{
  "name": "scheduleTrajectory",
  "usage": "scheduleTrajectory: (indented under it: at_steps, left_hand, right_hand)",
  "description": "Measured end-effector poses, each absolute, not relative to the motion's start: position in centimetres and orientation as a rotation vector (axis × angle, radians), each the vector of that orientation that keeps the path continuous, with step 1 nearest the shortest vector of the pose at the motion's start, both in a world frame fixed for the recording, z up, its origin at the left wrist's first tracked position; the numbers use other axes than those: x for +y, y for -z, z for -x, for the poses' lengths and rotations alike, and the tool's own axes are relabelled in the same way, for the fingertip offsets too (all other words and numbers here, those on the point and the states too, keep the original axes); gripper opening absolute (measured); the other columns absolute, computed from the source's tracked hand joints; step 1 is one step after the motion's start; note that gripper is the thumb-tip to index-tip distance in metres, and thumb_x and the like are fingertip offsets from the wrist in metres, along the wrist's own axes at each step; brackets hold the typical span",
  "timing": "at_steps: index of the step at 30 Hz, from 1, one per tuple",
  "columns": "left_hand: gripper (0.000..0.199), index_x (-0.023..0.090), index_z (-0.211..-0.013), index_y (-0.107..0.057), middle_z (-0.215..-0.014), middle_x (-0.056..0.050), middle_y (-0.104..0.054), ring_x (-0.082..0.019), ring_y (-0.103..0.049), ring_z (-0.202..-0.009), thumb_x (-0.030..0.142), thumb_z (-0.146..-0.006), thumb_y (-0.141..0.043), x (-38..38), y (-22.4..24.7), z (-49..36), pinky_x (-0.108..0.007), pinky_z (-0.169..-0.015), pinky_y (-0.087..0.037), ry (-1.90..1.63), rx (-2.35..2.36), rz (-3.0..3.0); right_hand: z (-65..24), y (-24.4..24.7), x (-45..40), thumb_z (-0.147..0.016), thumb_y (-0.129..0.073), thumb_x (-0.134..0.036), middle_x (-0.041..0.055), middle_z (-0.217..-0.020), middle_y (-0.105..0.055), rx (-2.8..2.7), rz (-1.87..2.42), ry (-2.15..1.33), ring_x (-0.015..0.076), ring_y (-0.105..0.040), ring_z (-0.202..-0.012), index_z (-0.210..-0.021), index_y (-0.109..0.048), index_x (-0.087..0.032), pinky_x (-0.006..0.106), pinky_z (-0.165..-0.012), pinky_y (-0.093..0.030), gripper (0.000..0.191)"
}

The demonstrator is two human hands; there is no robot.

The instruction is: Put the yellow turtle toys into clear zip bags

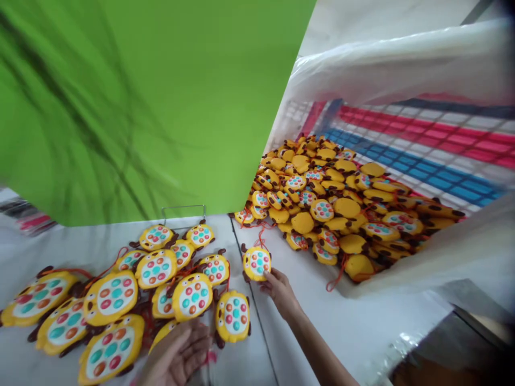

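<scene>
In front of the green board (pixel 193 107), the right hand (pixel 280 292) pinches one yellow toy (pixel 256 264) — grip its edge, clear of buttons (pixel 259 262); left hand (pixel 177 354) half-open, empty.

The green panel (pixel 181 107) looks smooth and matt, like painted board or plastic. At its lower edge, a wire bracket (pixel 183 206) appears to be thin metal. Below the panel, the yellow toys (pixel 195 296) look like smooth moulded plastic or rubber with a soft sheen; their coloured buttons (pixel 235 312) are glossier. The worktop (pixel 241 364) under them seems smooth, with a low sheen. Right of the panel, translucent plastic film (pixel 386 64) is wrinkled and shiny, and the striped lining (pixel 422 155) shows a gridded, woven-looking texture
</scene>
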State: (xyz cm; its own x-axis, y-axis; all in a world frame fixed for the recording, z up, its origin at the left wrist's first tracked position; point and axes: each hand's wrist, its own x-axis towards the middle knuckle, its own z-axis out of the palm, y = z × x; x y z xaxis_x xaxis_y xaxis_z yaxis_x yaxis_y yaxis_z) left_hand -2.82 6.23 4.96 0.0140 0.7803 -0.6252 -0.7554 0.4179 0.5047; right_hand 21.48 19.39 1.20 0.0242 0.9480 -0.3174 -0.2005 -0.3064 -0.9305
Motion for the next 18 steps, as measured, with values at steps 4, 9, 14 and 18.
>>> scheduleTrajectory:
  at_steps: [4, 9, 14, 18]
  left_hand:
    - [0.041, 0.013, -0.097, -0.065, -0.094, -0.014, -0.07, -0.026, -0.065, -0.087, 0.033, -0.063, -0.076, 6.8, -6.3, -1.1, -0.032, -0.07, -0.052, -1.23, 1.024, -0.213]
    - [0.047, 0.018, -0.113, -0.055, -0.115, -0.012, -0.062, -0.027, -0.058, -0.105, 0.034, -0.071, -0.069, 7.1, -6.1, -2.8, -0.033, -0.081, -0.049, -1.363, 1.054, -0.403]
    - [0.054, 0.017, -0.115, -0.055, -0.108, -0.009, -0.066, -0.025, -0.061, -0.098, 0.033, -0.066, -0.072, 6.2, -5.5, -1.3, -0.032, -0.081, -0.051, -1.342, 1.217, -0.491]
    - [0.062, 0.018, -0.119, -0.053, -0.107, -0.008, -0.067, -0.026, -0.063, -0.097, 0.029, -0.062, -0.076, 5.5, -5.6, 0.1, -0.031, -0.076, -0.053, -1.217, 1.256, -0.513]
  right_hand:
    - [-18.4, -3.5, 14.1, -0.071, -0.07, -0.039, 0.0108, -0.097, -0.067, -0.919, 1.128, -1.607, 0.0207, -0.063, -0.08, -0.099, -0.063, -0.014, 0.029, -0.064, -0.05, 0.038]
    - [-14.6, -4.8, 9.5, -0.075, -0.067, -0.036, 0.0078, -0.103, -0.065, -0.954, 1.016, -1.619, 0.0198, -0.06, -0.085, -0.103, -0.06, -0.018, 0.027, -0.064, -0.049, 0.034]
    - [-14.9, -4.9, 8.4, -0.072, -0.068, -0.043, 0.0059, -0.089, -0.066, -1.105, 1.092, -1.621, 0.0157, -0.058, -0.071, -0.094, -0.063, -0.017, 0.023, -0.055, -0.045, 0.034]
    - [-16.4, -5.4, 9.7, -0.077, -0.06, -0.051, 0.0082, -0.098, -0.064, -1.181, 1.201, -1.579, 0.0166, -0.058, -0.074, -0.104, -0.062, -0.017, 0.025, -0.056, -0.046, 0.044]
